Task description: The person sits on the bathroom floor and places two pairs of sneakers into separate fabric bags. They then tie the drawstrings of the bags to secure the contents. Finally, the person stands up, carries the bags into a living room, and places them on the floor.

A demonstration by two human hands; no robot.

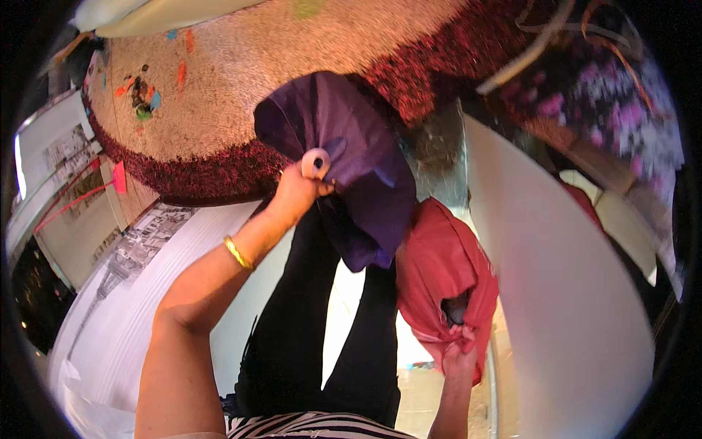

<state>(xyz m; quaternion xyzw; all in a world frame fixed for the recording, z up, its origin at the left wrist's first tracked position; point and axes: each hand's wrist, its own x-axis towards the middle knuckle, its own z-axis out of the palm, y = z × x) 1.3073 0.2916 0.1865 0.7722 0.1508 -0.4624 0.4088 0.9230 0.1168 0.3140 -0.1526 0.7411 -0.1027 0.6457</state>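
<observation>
My left hand [296,189], with a gold bangle [238,253] on the wrist, is closed around a round pale pink piece [316,163] with a dark hole in it. Purple fabric [373,159] spreads in folds behind and beside that hand; whether the fingers also grip it is hard to tell. Lower right, my right hand [459,344] clutches bunched red fabric [439,258] by its lower end. A dark gap shows in the red fabric just above those fingers. The purple and red fabrics meet or overlap at their edges.
A tan rug [219,93] with a shaggy dark red border lies ahead, small coloured bits scattered on it. To the right rises a large pale panel [559,274]. A white surface with a printed tower picture [109,274] is at left. Floral cloth [614,110] hangs upper right.
</observation>
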